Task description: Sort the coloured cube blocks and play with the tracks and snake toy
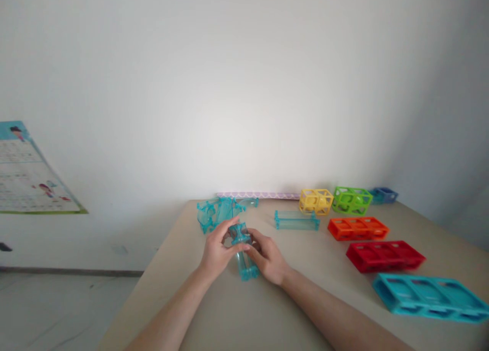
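Observation:
My left hand [220, 247] and my right hand [267, 254] meet over the table, both closed round a small clear-blue plastic piece [240, 233]. The fingers of both hands press on its sides, and the thumbs come together at its near edge. Just below the hands, a longer clear-blue piece [248, 273] reaches toward me; whether it is joined to the held piece cannot be made out. Beyond my left hand lies a pile of clear-blue parts [217, 212]. Another clear-blue piece [297, 220] rests to the right, past my right hand.
Along the right of the table [305, 310] stand yellow [316, 201], green [351, 200], orange [358, 228], red [385, 255] and turquoise [431, 296] frames. A dark blue part [385, 194] is at the back right. A patterned purple strip [263, 194] runs along the wall.

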Demonstrator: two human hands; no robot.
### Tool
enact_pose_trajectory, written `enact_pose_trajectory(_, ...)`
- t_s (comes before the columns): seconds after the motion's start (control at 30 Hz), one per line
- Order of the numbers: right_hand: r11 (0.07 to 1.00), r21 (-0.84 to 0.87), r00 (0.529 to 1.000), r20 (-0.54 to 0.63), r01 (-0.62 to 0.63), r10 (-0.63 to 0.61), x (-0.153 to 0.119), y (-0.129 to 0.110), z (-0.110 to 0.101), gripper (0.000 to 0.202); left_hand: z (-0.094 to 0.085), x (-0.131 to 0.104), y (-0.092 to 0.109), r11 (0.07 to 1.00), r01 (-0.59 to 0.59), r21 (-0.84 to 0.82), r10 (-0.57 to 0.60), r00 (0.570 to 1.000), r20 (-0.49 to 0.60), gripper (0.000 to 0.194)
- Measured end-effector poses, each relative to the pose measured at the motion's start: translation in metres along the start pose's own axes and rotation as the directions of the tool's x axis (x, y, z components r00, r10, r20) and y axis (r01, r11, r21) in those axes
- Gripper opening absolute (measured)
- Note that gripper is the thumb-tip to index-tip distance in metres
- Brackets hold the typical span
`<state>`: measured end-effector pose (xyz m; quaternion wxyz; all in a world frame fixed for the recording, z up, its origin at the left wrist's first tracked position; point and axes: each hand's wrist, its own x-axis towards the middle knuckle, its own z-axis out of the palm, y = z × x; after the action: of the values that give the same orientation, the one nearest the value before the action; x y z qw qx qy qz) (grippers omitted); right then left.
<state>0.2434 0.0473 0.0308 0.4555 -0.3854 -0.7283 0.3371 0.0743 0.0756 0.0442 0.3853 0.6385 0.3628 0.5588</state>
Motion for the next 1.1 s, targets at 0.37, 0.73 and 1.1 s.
enact_pose_trajectory(0.37, 1.0, -0.009, 0.997, -0.081, 0.017, -0.018, 0.0, 0.002, 0.003, 0.032, 0.002, -0.004, 0.004, 0.994, -0.093, 0.064, 0.093, 0.996, -0.002, 0.048)
enact_pose_trajectory(0.73, 0.99, -0.142, 0.984, -0.179, -0.009, -0.017, 0.002, 0.002, 0.001, 0.033, 0.0, 0.002, -0.004, 0.997, -0.076, 0.028, 0.077, 0.997, -0.027, 0.044)
enact_pose_trajectory(1.1, 0.916, 0.396, 0.937, -0.29, -0.07, 0.197, 0.007, 0.013, -0.002, 0.035, -0.006, 0.011, -0.006, 0.716, 0.458, -0.527, -0.387, 0.888, 0.247, 0.02)
